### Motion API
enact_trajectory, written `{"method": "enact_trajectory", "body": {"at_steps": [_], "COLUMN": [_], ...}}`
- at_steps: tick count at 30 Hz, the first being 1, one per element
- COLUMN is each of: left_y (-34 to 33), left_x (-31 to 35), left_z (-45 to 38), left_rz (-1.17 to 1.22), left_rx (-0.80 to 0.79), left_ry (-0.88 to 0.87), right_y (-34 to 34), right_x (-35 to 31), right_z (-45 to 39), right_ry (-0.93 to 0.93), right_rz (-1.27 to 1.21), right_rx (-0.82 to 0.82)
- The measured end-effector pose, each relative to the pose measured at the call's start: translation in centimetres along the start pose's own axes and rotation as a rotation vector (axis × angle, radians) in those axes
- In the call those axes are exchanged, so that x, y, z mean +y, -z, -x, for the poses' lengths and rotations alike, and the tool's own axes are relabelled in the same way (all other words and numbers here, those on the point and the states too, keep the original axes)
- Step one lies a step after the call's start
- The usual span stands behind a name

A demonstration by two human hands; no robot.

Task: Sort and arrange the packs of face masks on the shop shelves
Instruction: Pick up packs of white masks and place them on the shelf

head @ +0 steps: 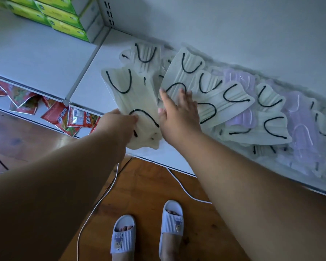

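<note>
Clear packs of pale masks with black ear loops lie scattered along a white shelf [87,91]. My left hand [117,123] grips the near end of a small stack of these packs [137,97], which juts over the shelf's front edge. My right hand [179,113] rests flat, fingers spread, on a neighbouring white mask pack [179,72]. Further right, more white packs [233,95] overlap lilac mask packs [299,119] in a loose pile against the back wall.
Green and white boxes [64,19] are stacked at the shelf's back left. Red snack packets [58,113] lie on the lower shelf. A white cable [102,196] runs across the wooden floor by my slippered feet [147,234].
</note>
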State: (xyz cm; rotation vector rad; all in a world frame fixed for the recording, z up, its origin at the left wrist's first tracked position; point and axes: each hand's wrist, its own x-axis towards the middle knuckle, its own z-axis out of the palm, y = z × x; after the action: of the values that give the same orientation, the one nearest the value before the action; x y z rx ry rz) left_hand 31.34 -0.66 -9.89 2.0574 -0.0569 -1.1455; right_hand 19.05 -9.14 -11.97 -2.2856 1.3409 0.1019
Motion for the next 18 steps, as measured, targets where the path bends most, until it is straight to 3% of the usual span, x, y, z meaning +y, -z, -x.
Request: {"method": "enact_trajectory", "body": {"at_steps": [3, 5, 7, 9, 11, 13, 15, 16, 18], "left_y": [0.3, 0.5, 0.6, 0.6, 0.5, 0.1, -0.5, -0.8, -1.2], "left_x": [-0.2, -0.3, -0.3, -0.2, -0.1, 0.2, 0.1, 0.0, -0.2], "left_z": [-0.1, -0.1, 0.0, 0.2, 0.6, 1.2, 1.4, 1.4, 1.6], "left_rz": [-0.031, -0.021, -0.004, 0.047, 0.167, 0.254, 0.182, 0.117, 0.056], "left_rx": [0.005, -0.006, -0.028, -0.051, -0.131, -0.234, -0.191, -0.127, -0.072], "left_ry": [-0.017, -0.013, -0.011, -0.008, 0.019, 0.059, 0.027, 0.0, -0.023], "right_y": [-0.1, 0.1, 0.3, 0.5, 0.4, -0.3, -0.6, -0.6, -0.2], "right_x": [0.7, 0.7, 0.5, 0.2, -0.1, -0.2, 0.2, 0.7, 2.0], "right_z": [-1.8, -1.8, -1.0, 0.9, 3.5, 5.7, 6.8, 6.7, 5.8], "right_ry": [-0.088, -0.092, -0.089, 0.022, 0.195, 0.312, 0.377, 0.358, 0.127], "right_rz": [0.183, 0.183, -0.001, -0.298, -0.418, -0.425, -0.419, -0.379, -0.172], "right_rx": [-0.117, -0.051, 0.09, 0.269, 0.388, 0.345, 0.3, 0.312, 0.316]}}
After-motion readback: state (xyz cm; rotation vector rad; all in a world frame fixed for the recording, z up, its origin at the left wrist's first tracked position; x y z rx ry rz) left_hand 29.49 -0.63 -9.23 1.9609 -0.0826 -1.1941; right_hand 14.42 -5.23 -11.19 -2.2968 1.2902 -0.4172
